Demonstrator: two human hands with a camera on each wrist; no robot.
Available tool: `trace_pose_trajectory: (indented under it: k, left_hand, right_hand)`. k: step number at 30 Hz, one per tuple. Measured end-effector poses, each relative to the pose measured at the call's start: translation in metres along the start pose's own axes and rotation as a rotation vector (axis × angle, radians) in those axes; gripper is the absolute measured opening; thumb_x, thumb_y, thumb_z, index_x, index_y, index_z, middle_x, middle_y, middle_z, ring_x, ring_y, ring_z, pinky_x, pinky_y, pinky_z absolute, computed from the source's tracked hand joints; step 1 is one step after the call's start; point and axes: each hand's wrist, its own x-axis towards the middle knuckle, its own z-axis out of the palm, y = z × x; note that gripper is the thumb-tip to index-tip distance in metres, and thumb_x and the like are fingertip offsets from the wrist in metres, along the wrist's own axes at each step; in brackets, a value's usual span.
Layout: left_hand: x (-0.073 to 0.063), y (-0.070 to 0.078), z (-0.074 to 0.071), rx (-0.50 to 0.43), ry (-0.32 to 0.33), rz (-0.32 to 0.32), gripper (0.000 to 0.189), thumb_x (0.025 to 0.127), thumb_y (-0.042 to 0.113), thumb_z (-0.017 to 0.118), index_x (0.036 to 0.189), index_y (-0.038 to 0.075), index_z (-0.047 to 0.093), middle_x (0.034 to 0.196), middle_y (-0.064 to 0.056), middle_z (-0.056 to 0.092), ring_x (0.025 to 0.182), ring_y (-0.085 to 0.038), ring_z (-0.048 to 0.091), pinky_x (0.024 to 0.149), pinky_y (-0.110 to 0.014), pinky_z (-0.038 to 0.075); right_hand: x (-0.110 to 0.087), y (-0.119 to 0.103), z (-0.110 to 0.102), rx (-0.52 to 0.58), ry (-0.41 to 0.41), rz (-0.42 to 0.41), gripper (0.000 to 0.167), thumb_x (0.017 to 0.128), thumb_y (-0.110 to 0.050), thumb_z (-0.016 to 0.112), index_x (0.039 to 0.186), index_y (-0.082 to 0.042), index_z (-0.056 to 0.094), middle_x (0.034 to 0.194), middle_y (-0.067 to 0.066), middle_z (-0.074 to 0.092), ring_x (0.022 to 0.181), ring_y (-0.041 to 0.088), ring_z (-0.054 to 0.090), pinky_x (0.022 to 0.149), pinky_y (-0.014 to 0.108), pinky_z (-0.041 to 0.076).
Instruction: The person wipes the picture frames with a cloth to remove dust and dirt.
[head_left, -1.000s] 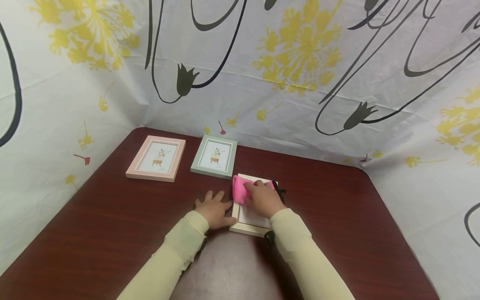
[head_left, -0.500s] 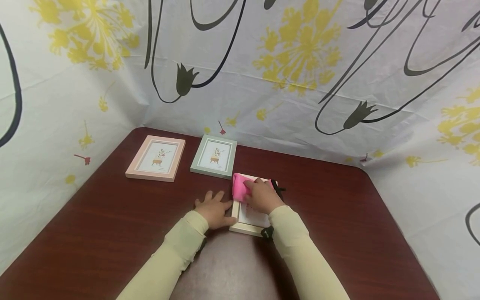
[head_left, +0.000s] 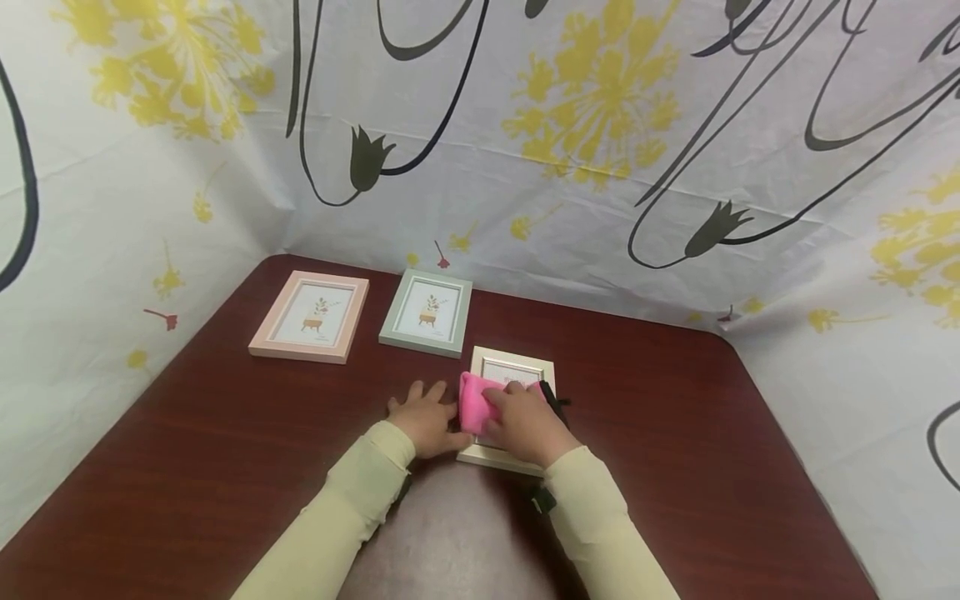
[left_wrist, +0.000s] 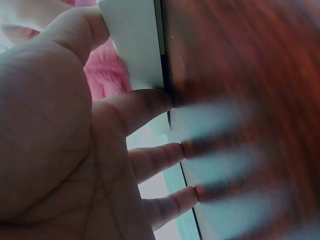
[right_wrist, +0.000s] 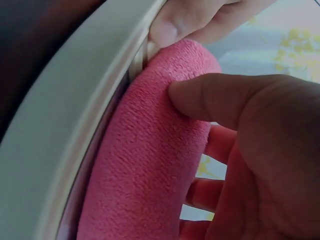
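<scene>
A cream picture frame [head_left: 496, 457] lies flat on the dark red-brown table, a white picture in it. My right hand [head_left: 527, 425] pinches a folded pink cloth [head_left: 475, 407] against the middle of the frame. Its thumb [right_wrist: 202, 97] presses the fuzzy top of the cloth in the right wrist view, with the fingers curled on the far side. My left hand [head_left: 424, 422] spreads its fingers on the table beside the frame, its thumb on the frame's left border [left_wrist: 136, 42]. The right hand and cloth cover much of the picture.
A pink picture frame [head_left: 260, 343] lies at the table's back left. Beside it lies a pale green one [head_left: 393, 337], just behind the cream frame. White sheeting [head_left: 420, 221] with yellow and dark plant prints rises behind and beside the table [head_left: 660, 392].
My right hand has drawn the pink cloth down the cream frame, toward me, baring the frame's far border and the top of its picture. The left hand stays in place.
</scene>
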Motion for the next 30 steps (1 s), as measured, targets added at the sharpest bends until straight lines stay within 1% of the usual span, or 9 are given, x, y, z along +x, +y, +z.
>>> trace_pose_trajectory:
  k: [3,8,12,15,18,22,25,28,30]
  left_hand:
    - [0.0,0.0,0.0,0.007,-0.002,-0.003,0.066,0.089,0.055,0.063,0.141,0.014,0.059,0.155,-0.016,0.035,0.139,-0.047,0.026,0.097,-0.076,0.03]
    - [-0.002,-0.001,0.001,0.006,-0.009,-0.005,0.067,0.089,0.056,0.063,0.141,0.014,0.059,0.156,-0.016,0.035,0.14,-0.047,0.026,0.097,-0.077,0.029]
    - [-0.002,0.0,0.0,-0.001,-0.006,0.0,0.066,0.089,0.055,0.063,0.141,0.013,0.059,0.156,-0.017,0.035,0.14,-0.048,0.026,0.097,-0.077,0.029]
    - [-0.001,0.0,-0.001,-0.006,-0.003,0.004,0.066,0.089,0.054,0.062,0.141,0.014,0.058,0.156,-0.017,0.035,0.14,-0.048,0.025,0.097,-0.077,0.029]
    - [-0.001,0.0,-0.001,-0.007,-0.001,0.009,0.065,0.089,0.054,0.062,0.141,0.015,0.058,0.155,-0.017,0.035,0.14,-0.048,0.025,0.097,-0.077,0.029]
    - [-0.001,0.0,0.0,0.001,-0.001,0.012,0.065,0.09,0.055,0.062,0.142,0.017,0.057,0.155,-0.017,0.035,0.141,-0.049,0.025,0.097,-0.077,0.029]
    - [-0.001,0.0,0.001,0.004,-0.001,0.011,0.066,0.09,0.055,0.062,0.144,0.018,0.055,0.156,-0.017,0.034,0.141,-0.049,0.024,0.097,-0.077,0.029]
    - [-0.001,0.0,0.0,0.003,-0.003,0.011,0.066,0.09,0.056,0.061,0.145,0.019,0.054,0.156,-0.017,0.034,0.141,-0.05,0.024,0.097,-0.077,0.028]
    - [-0.002,0.0,0.0,0.0,-0.004,0.01,0.067,0.09,0.055,0.062,0.145,0.019,0.054,0.156,-0.018,0.034,0.141,-0.05,0.024,0.097,-0.077,0.028]
  right_hand:
    - [-0.006,-0.002,0.0,0.005,-0.007,-0.008,0.041,0.092,-0.021,0.066,0.13,-0.007,0.064,0.105,0.015,0.063,0.1,0.029,0.058,0.099,0.048,0.041]
    - [-0.008,-0.002,0.005,-0.005,0.019,-0.008,0.041,0.091,-0.022,0.067,0.129,-0.007,0.064,0.106,0.015,0.064,0.101,0.03,0.058,0.098,0.05,0.042]
    - [-0.006,-0.001,0.007,-0.018,0.062,0.004,0.039,0.091,-0.021,0.067,0.128,-0.008,0.065,0.109,0.016,0.064,0.104,0.033,0.058,0.099,0.051,0.041]
    - [0.0,0.002,0.006,-0.031,0.089,0.007,0.038,0.091,-0.019,0.066,0.128,-0.008,0.065,0.11,0.018,0.064,0.105,0.035,0.059,0.098,0.05,0.043]
    - [0.01,0.007,0.004,-0.022,0.074,0.028,0.038,0.092,-0.018,0.066,0.129,-0.008,0.064,0.113,0.019,0.064,0.109,0.036,0.059,0.098,0.05,0.043]
    - [0.027,0.013,0.0,0.027,0.031,0.105,0.042,0.094,-0.019,0.065,0.135,-0.011,0.061,0.123,0.021,0.061,0.113,0.039,0.057,0.096,0.052,0.046]
    - [0.037,0.017,-0.002,0.048,0.0,0.15,0.045,0.094,-0.021,0.064,0.138,-0.012,0.059,0.127,0.022,0.058,0.115,0.041,0.055,0.096,0.052,0.047]
    - [0.042,0.019,-0.005,0.044,-0.029,0.154,0.047,0.094,-0.021,0.063,0.139,-0.011,0.058,0.126,0.022,0.059,0.119,0.039,0.054,0.1,0.052,0.043]
    - [0.044,0.019,-0.006,0.025,-0.045,0.14,0.047,0.094,-0.022,0.062,0.139,-0.011,0.058,0.124,0.022,0.061,0.121,0.037,0.054,0.104,0.052,0.04]
